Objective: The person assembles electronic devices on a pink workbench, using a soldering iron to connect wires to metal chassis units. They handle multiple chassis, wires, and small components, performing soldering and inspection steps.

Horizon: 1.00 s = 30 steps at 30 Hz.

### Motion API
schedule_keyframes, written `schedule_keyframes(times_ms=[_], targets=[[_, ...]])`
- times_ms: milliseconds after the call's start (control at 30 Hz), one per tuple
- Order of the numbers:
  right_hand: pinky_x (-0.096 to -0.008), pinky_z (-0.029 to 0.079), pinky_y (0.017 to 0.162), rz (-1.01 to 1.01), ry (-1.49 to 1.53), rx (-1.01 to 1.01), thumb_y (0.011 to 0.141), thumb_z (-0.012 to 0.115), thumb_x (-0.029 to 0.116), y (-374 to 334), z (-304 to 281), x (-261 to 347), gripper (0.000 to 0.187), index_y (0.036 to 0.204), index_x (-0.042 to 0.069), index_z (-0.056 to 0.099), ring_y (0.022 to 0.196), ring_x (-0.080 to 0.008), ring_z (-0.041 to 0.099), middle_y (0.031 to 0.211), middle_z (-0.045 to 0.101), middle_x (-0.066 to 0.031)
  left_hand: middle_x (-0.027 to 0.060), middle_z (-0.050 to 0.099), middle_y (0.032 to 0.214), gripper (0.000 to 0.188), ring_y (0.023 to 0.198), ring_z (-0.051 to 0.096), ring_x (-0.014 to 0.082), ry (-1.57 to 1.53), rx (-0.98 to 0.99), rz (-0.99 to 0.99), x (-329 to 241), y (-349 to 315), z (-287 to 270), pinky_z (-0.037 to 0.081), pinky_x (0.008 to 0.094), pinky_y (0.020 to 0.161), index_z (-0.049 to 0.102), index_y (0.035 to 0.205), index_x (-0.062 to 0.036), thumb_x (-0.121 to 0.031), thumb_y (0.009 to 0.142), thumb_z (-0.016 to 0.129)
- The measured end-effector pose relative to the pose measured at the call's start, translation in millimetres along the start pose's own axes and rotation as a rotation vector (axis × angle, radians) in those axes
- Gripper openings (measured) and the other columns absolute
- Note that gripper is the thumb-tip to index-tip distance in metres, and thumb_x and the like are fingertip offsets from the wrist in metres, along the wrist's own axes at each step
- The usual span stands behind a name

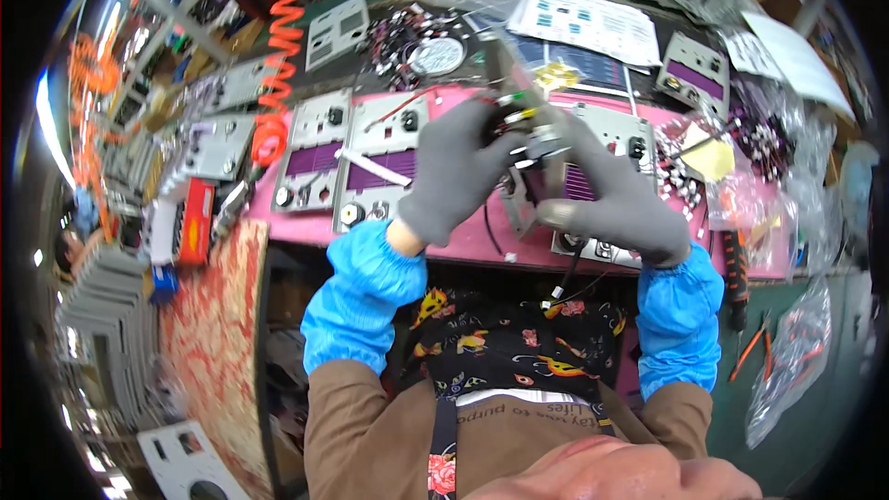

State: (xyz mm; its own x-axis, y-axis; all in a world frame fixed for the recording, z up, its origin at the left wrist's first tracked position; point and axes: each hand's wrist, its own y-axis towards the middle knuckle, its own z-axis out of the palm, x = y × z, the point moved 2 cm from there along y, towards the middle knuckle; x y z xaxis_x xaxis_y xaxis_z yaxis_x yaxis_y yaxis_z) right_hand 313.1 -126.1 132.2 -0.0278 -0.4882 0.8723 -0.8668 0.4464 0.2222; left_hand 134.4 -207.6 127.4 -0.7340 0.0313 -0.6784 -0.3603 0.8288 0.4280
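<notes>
A grey metal panel is tilted up on edge above the pink work mat. My right hand, gloved in grey, grips it from the right, with thumb and fingers on either side. My left hand, also gloved, is closed at the panel's left face beside small coloured wire connectors; its fingertips are partly hidden, so what they pinch cannot be made out. Dark wires hang below the panel. Two similar panels with purple undersides, a left one and one nearer, lie left of my left hand.
A red coiled air hose hangs at the back left. Wire bundles, printed sheets and another panel lie behind. On the right are plastic bags, a screwdriver and orange-handled pliers. Stacked grey panels stand left.
</notes>
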Motion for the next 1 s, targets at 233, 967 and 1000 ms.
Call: schedule_keyframes(times_ms=[233,967,1000], targets=[[-0.0273,0.05,0.066,0.285,-0.035,-0.392,0.084,0.072,0.025,6,18,-2,0.038,0.109,-0.002,0.064,0.073,-0.0091,0.061,0.085,0.067,-0.0031,0.0133,0.063,0.123,0.058,0.107,0.066,0.0208,-0.355,0.061,0.093,13,-3,33,0.055,0.0313,0.088,0.051,0.132,-0.004,-0.008,0.079,0.075],[-0.0293,0.051,0.079,0.216,0.421,-0.504,0.079,0.052,0.008,29,6,-37,0.032,0.105,-0.006,0.062,0.085,-0.0173,0.065,0.094,0.066,-0.0091,0.0189,0.066,0.105,0.064,0.091,0.066,0.0369,-0.087,0.193,0.059,35,-20,17,0.054,0.0443,0.077,0.04,0.144,-0.0146,-0.014,0.084,0.063],[-0.0292,0.053,0.079,0.235,0.494,-0.484,0.079,0.051,0.008,32,0,-46,0.033,0.107,-0.007,0.062,0.086,-0.0175,0.065,0.095,0.067,-0.0099,0.0192,0.066,0.106,0.064,0.091,0.066,0.0369,-0.092,0.156,0.05,37,-29,11,0.054,0.044,0.077,0.039,0.144,-0.0149,-0.013,0.085,0.062]])
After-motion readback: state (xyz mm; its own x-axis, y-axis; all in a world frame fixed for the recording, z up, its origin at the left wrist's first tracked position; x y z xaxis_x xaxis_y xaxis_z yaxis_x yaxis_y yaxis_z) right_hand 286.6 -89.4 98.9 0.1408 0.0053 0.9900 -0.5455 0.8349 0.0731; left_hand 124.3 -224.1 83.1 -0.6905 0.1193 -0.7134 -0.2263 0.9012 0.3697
